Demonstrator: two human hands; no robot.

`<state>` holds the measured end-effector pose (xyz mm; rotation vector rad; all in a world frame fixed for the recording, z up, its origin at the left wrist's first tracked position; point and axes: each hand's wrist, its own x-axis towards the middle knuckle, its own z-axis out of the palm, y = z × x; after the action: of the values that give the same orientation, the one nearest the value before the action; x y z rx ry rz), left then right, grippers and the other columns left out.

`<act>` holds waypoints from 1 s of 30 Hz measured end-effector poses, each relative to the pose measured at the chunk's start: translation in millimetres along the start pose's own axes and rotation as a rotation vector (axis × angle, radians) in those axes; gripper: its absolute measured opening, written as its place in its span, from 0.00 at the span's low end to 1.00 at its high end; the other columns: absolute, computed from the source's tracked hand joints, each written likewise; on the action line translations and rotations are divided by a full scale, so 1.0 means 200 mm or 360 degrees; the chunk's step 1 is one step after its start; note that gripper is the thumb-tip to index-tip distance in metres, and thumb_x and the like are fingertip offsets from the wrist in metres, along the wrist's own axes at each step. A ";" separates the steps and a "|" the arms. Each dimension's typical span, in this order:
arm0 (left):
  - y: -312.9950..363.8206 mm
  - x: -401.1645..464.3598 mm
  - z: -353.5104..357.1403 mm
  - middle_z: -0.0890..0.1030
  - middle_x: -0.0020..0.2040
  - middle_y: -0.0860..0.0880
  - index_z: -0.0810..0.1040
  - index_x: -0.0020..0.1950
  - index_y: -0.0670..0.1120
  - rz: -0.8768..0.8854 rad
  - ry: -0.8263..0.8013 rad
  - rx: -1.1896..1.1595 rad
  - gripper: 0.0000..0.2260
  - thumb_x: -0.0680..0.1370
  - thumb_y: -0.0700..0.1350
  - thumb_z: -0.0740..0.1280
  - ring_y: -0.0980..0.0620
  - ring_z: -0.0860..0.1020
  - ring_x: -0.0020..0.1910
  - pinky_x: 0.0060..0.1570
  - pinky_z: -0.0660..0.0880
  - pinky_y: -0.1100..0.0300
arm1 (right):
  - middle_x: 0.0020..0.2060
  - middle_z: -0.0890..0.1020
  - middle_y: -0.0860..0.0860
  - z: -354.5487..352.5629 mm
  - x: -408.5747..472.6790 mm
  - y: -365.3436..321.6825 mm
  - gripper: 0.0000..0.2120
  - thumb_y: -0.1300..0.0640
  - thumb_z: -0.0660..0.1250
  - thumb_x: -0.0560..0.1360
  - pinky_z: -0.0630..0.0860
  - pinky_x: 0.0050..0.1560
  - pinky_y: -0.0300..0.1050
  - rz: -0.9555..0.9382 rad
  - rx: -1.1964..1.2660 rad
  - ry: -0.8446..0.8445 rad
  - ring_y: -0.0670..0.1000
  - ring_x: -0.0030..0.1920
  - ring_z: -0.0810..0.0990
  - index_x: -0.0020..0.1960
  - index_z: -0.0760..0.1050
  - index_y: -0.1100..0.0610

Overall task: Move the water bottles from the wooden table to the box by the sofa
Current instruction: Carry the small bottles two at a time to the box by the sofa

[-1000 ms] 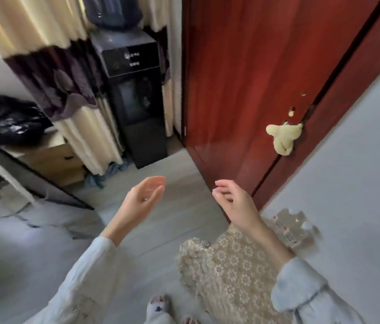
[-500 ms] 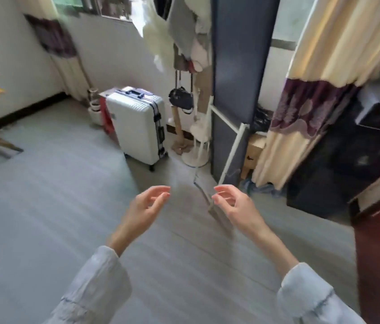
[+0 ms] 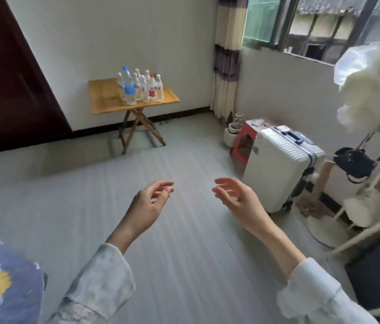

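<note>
Several clear water bottles (image 3: 140, 87) stand clustered on a small wooden folding table (image 3: 105, 99) against the far white wall; one taller bottle has a blue label, the others red labels. My left hand (image 3: 148, 205) and my right hand (image 3: 239, 198) are held out in front of me over the grey floor, both empty with fingers apart, palms facing each other. The table is well beyond them across the room. No box or sofa is in view.
A white suitcase (image 3: 282, 169) stands on the right beside a red stool (image 3: 242, 143), with a clothes rack (image 3: 371, 160) and a dark bag (image 3: 353, 163) past it. A dark red door (image 3: 9, 78) is at the left. A blue patterned fabric (image 3: 4, 277) lies at the lower left.
The view has swung left, from the red door and water dispenser, past the suitcase, to the wall with the table of bottles. Both hands have stayed empty in front of me.
</note>
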<state>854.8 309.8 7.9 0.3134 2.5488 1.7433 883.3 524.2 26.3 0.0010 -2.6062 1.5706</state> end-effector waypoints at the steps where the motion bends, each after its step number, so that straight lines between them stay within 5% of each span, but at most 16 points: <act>1: -0.03 0.07 -0.06 0.81 0.48 0.54 0.74 0.49 0.60 -0.0005 0.0047 -0.0006 0.09 0.78 0.45 0.60 0.52 0.79 0.53 0.56 0.75 0.54 | 0.48 0.83 0.53 0.06 0.12 -0.02 0.09 0.55 0.65 0.75 0.77 0.50 0.47 -0.0038 -0.0005 -0.0046 0.51 0.48 0.82 0.54 0.75 0.55; 17: -0.38 1.70 -0.85 0.81 0.50 0.55 0.75 0.50 0.61 -0.0075 0.0456 0.0047 0.09 0.78 0.46 0.61 0.53 0.78 0.54 0.60 0.73 0.48 | 0.50 0.82 0.52 0.62 2.19 -0.26 0.11 0.52 0.63 0.75 0.78 0.54 0.48 -0.0335 0.0067 -0.0350 0.48 0.51 0.80 0.56 0.74 0.54; 30: -0.82 3.17 -1.38 0.81 0.50 0.51 0.75 0.51 0.57 -0.0045 0.0403 -0.0021 0.09 0.78 0.43 0.60 0.58 0.78 0.51 0.57 0.75 0.55 | 0.49 0.82 0.53 1.08 3.66 -0.27 0.10 0.53 0.63 0.75 0.77 0.55 0.54 -0.0224 0.0054 -0.0219 0.51 0.50 0.80 0.55 0.74 0.55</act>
<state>170.5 117.5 10.4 0.0581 2.6906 1.8996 138.8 345.1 36.1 0.2986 -2.6130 1.6188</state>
